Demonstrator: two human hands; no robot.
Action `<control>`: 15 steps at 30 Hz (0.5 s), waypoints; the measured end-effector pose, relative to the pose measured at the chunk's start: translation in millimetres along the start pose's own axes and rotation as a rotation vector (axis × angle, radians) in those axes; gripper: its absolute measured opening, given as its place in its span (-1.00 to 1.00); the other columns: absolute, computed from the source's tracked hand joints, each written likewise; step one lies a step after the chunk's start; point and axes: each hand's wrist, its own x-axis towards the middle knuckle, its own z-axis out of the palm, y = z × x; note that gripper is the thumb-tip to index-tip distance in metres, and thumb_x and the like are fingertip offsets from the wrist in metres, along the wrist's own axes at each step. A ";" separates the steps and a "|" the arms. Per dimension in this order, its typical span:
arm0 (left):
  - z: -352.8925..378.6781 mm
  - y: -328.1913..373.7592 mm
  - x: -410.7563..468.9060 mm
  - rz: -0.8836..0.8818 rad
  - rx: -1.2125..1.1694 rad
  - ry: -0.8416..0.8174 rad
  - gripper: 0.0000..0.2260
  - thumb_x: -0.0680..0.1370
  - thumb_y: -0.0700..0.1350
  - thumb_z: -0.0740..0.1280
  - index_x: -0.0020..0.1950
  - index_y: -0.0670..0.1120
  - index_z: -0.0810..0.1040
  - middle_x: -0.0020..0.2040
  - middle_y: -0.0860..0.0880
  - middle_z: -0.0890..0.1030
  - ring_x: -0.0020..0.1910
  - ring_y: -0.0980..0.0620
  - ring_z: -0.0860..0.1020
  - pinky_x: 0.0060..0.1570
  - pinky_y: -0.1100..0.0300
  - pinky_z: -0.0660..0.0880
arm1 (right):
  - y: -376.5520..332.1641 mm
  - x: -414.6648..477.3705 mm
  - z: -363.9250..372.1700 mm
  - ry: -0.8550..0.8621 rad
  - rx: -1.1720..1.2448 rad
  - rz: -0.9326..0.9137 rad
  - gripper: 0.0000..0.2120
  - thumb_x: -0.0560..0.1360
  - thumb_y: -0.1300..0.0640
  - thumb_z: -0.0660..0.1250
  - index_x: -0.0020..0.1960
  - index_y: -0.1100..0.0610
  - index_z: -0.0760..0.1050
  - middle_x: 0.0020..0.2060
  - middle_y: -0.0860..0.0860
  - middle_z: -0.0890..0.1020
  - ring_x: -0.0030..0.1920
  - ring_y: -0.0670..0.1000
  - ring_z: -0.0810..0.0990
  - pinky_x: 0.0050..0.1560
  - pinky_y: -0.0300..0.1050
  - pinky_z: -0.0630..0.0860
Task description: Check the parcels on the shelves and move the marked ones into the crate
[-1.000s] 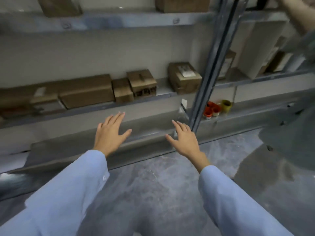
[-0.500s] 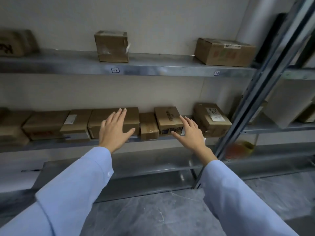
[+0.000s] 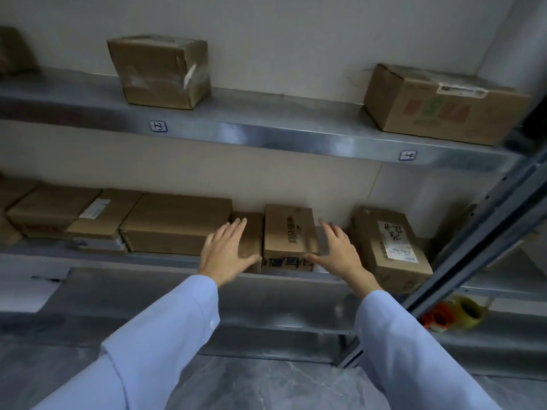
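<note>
Cardboard box (image 3: 288,232) sits between the left hand (image 3: 226,253) and right hand (image 3: 340,250), both spread, grasping nothing. An uneven squeeze could drop it.

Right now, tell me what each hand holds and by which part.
Nothing is held. The left hand and right hand are open, one each side of the printed parcel.

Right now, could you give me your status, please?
Left hand and right hand open, either side of printed parcel. Nothing gripped. Small parcel crowds its left.
</note>
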 end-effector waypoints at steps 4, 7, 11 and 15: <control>29.1 15.5 19.4 -0.056 -0.064 -0.061 -0.18 0.48 0.28 0.34 0.60 0.03 0.06 0.59 0.07 0.13 0.55 0.05 0.12 0.48 0.03 0.08 | 27.1 26.9 10.6 -0.093 0.051 -0.009 0.01 0.38 -0.19 0.50 0.60 -0.10 -0.06 0.57 0.09 0.13 0.55 0.15 0.12 0.48 0.14 0.22; 45.5 21.8 33.2 -0.062 -0.055 -0.090 -0.17 0.46 0.28 0.36 0.60 0.04 0.07 0.58 0.05 0.16 0.55 0.04 0.13 0.49 0.03 0.09 | 40.5 40.1 20.7 -0.177 0.086 -0.038 0.04 0.36 -0.19 0.52 0.60 -0.10 -0.07 0.57 0.10 0.11 0.55 0.18 0.13 0.49 0.14 0.21; 62.1 21.9 49.0 -0.084 -0.069 -0.112 -0.14 0.42 0.27 0.41 0.59 0.03 0.10 0.56 0.04 0.22 0.53 0.01 0.19 0.46 0.02 0.14 | 49.9 53.7 32.4 -0.210 0.141 -0.113 0.05 0.34 -0.16 0.55 0.59 -0.10 -0.05 0.54 0.07 0.19 0.51 0.15 0.22 0.44 0.10 0.30; 74.2 23.0 56.5 -0.106 -0.102 -0.117 -0.11 0.37 0.24 0.47 0.58 0.05 0.14 0.50 0.03 0.35 0.47 -0.01 0.30 0.40 0.02 0.23 | 54.0 61.1 44.1 -0.217 0.235 -0.147 0.04 0.33 -0.08 0.57 0.60 -0.05 -0.01 0.52 0.05 0.23 0.49 0.09 0.25 0.40 -0.06 0.29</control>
